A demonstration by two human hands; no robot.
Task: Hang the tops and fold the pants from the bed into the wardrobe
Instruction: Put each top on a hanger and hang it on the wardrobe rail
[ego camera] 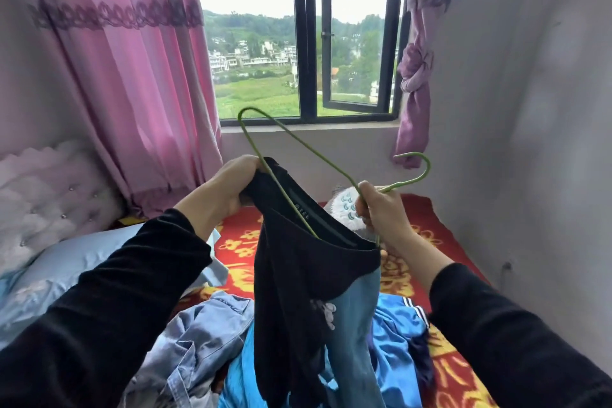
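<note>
Overhead, as you look down over the bed: your left grip is clamped on the neckline of the black top, fingers and thumb pinching the fabric edge and lifting it. Your right grip is closed round the wire of the green hanger just below its hook, which points to the right. One wire of the hanger passes down into the neck opening; its rounded shoulder end stands up and clear of the fabric, in front of the window. The black top hangs between your two arms, above the bed and over the heap of clothes there. That heap holds a pale denim garment to the left and a shiny blue garment to the right, both lying on the red and gold bedcover. A grey plush toy sits just behind your right grip. A light blue pillow lies at the left beside the tufted headboard, with the pink curtain above
</note>
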